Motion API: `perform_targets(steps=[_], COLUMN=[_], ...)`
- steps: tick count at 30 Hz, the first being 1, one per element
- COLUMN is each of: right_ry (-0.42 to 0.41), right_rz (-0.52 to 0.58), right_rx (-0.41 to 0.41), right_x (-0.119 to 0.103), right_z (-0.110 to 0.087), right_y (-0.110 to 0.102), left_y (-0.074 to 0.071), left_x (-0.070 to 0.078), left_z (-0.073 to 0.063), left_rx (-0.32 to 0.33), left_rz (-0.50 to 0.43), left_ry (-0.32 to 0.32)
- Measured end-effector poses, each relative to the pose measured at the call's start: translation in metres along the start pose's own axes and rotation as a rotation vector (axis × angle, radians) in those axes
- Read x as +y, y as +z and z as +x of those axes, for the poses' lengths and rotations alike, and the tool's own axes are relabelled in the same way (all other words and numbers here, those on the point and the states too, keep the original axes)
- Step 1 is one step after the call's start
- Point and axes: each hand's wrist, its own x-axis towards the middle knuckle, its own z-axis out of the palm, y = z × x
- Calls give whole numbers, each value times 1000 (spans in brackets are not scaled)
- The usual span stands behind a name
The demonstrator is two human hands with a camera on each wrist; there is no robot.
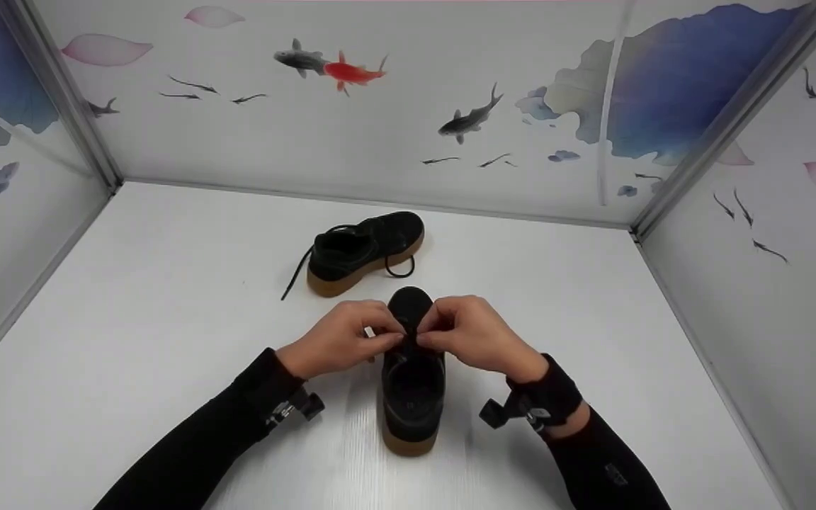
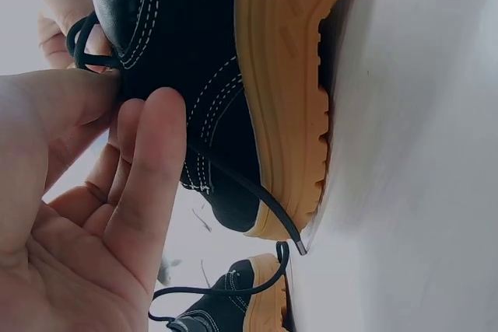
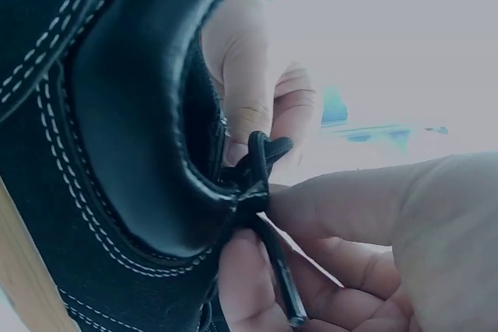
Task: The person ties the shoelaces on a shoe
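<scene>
Near shoe: upright on the bench, its toe pointing away from the person; the near shoe stands between the hands.
Left hand: thumb and fingertips of the left hand pinch the lace over the front of the shoe.
Right hand: the right hand pinches the same lace just beside the left, a tipped end slanting down between its fingers.
Lacing step: seems to be working the lace at the knot or crossing; whether it is tying or loosening, I cannot tell.
Next move: probably calls for a fine pinch on each strand.
Shoe opening: faces up, showing the insole inside.
Far shoe: the far shoe sits beyond, its lace trailing loose.
</scene>
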Motion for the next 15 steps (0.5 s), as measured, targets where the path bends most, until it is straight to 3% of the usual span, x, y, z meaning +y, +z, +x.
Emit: perform_targets(steps=[15], right_ry=[-22], right_rz=[-39], right_rx=[-41], right_x=[2], right_z=[-2], right_y=[-7], left_y=[1], left_x=[-4], left_z=[0], left_rx=[12], left_rz=[-31], left_ry=[-51])
